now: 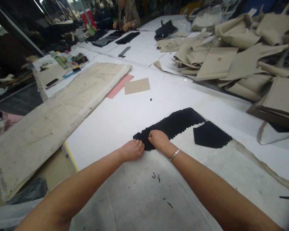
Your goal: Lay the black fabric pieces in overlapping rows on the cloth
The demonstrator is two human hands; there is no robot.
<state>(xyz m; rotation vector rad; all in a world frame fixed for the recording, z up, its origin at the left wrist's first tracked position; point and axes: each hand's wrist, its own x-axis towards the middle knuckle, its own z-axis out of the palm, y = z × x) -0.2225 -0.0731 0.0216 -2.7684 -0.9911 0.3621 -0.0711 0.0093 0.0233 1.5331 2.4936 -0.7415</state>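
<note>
A long row of overlapping black fabric pieces (pixel 180 121) with a stepped, jagged edge lies on the table in front of me. My left hand (pixel 134 149) is closed at the row's near left end, its fingertips on the black material. Just right of it, my right hand (pixel 158 138) has its fingers pinched together on the same end; a metal bracelet is on that wrist. What sits between the fingers of either hand is too small to tell apart from the row. A shorter black stack (pixel 212 134) with a pointed end lies to the right of the row.
Beige leather-like pieces (pixel 216 64) are heaped at the right. A thick pale board (pixel 62 102) slants along the left. A beige rectangle (pixel 137 86) overlaps a pink sheet (pixel 119 86). Black scraps (pixel 156 177) dot the grey sheet. Across the table, another person (pixel 128 16) handles dark pieces.
</note>
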